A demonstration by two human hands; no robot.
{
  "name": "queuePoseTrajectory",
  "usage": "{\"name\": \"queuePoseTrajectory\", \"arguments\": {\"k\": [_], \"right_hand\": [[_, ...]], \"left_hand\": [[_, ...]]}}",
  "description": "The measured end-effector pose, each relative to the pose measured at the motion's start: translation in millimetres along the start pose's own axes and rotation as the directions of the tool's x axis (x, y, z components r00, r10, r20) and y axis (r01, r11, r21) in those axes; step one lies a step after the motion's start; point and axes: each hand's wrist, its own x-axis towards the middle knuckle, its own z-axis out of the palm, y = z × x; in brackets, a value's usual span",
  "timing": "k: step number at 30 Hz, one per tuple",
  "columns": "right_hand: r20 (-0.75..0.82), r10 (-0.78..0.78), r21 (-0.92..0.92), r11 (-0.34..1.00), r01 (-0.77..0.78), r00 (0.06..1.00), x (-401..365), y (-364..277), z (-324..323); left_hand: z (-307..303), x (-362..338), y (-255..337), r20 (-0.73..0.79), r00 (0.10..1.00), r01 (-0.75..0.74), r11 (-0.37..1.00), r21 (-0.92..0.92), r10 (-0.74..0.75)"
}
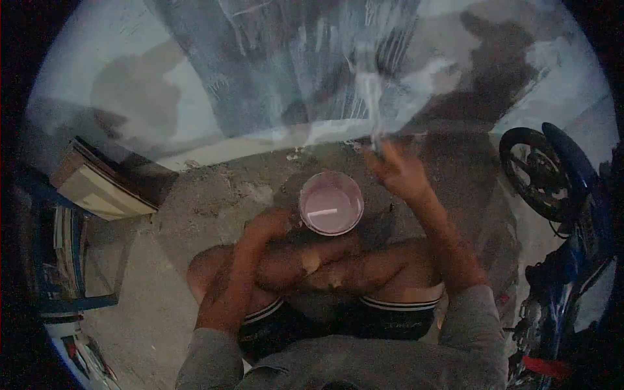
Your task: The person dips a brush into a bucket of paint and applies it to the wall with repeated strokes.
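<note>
My right hand (403, 168) is closed around the handle of a paintbrush (372, 91), which points away from me and overlaps the wall (279, 71). Motion blurs the brush. White streaks run over a dark grey patch of that wall. In front of my crossed legs stands a pink bucket (331, 221) with thin, pale liquid inside. Close by its left side is my left hand (276, 222), low over my knee. The fingers of this hand are dim and smeared, so I cannot tell whether they grip the bucket.
At the right stands a motorbike wheel (536, 172) with blue bodywork beside it. To the left, flat boards (107, 188) lean near a blue-framed rack (78, 302). The grey floor (156, 260) has crumbs and splashes along the wall's foot.
</note>
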Motion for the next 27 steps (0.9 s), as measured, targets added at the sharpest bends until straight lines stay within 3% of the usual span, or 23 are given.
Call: {"name": "queuePoseTrajectory", "arguments": {"k": [2,3,5,6,8,9,10,11,12,14,15,16,18,20,23,24,26,27], "right_hand": [[0.103,-0.178,-0.066,0.980,0.185,0.979,-20.3,30.9,50.0],[0.323,-0.116,-0.097,0.983,0.154,0.939,-30.9,37.9,69.5],[0.528,-0.044,-0.131,0.983,0.132,0.848,-29.6,25.4,65.3],[0.627,0.155,-0.086,0.988,-0.130,0.764,-26.3,16.7,59.4],[0.714,0.321,-0.076,0.919,-0.387,0.622,-25.2,16.4,54.9],[0.627,0.130,-0.094,0.991,-0.092,0.768,-30.5,30.9,63.0],[0.542,-0.099,-0.144,0.967,0.208,0.835,-31.6,36.8,61.2],[0.541,-0.099,-0.146,0.967,0.210,0.835,-31.3,44.7,58.6],[0.482,0.026,-0.131,0.990,0.043,0.876,-29.8,52.9,56.6],[0.423,0.159,-0.104,0.987,-0.127,0.892,-25.8,43.3,34.3],[0.225,-0.027,-0.119,0.991,0.055,0.974,-27.8,37.6,14.6],[0.023,-0.225,-0.172,0.959,0.226,0.974,-28.2,29.2,-3.7],[-0.008,-0.196,-0.103,0.975,0.195,0.980,-34.3,20.1,-21.0],[-0.038,-0.169,-0.030,0.985,0.168,0.985,-34.3,20.9,-17.5],[-0.032,0.010,-0.006,1.000,-0.010,0.999,-38.8,41.5,18.8],[0.125,-0.002,-0.058,0.998,0.009,0.992,-42.1,48.5,31.9],[0.276,-0.005,-0.108,0.993,0.036,0.961,-42.1,48.9,36.2],[0.443,-0.016,-0.126,0.989,0.080,0.896,-43.1,48.3,38.5]], "left_hand": [[-5.2,-9.9,11.3,-0.022,1.000,-0.013,1.000,0.009,0.013],[-8.6,-13.4,15.3,-0.054,0.998,-0.027,0.999,0.018,0.028],[-7.7,-13.0,5.9,-0.038,0.999,0.019,1.000,0.020,-0.018],[-5.8,-12.2,1.9,-0.021,0.998,0.061,0.998,0.025,-0.061],[-7.3,-12.4,5.3,-0.008,0.998,0.063,0.997,0.050,-0.062],[-8.7,-12.4,6.8,0.005,0.998,0.067,0.995,0.073,-0.067],[-7.8,-12.2,5.3,0.004,0.998,0.065,0.995,0.073,-0.065],[-6.2,-12.6,3.2,-0.004,0.999,0.046,0.992,0.116,-0.045],[-4.2,-13.0,0.8,-0.009,1.000,0.028,0.987,0.157,-0.027],[-19.8,-29.6,26.6,-0.026,0.997,0.072,0.993,0.096,-0.070],[-25.5,-35.2,36.8,-0.039,0.993,0.113,0.993,0.033,-0.112],[-15.7,-26.4,24.3,-0.037,0.993,0.111,0.993,0.033,-0.109],[14.9,-1.9,-12.3,-0.129,0.990,0.062,0.998,0.026,-0.058],[3.4,-8.7,-1.2,-0.098,0.995,0.027,0.999,0.027,-0.024],[-5.8,-9.3,11.2,-0.010,1.000,0.027,0.997,0.076,-0.027],[-7.3,-9.0,11.8,0.045,0.997,0.058,0.991,0.120,-0.064],[-7.8,-8.5,10.0,0.046,0.997,0.057,0.993,0.107,-0.062],[-7.1,-8.9,9.5,0.046,0.997,0.056,0.994,0.089,-0.060]]}}
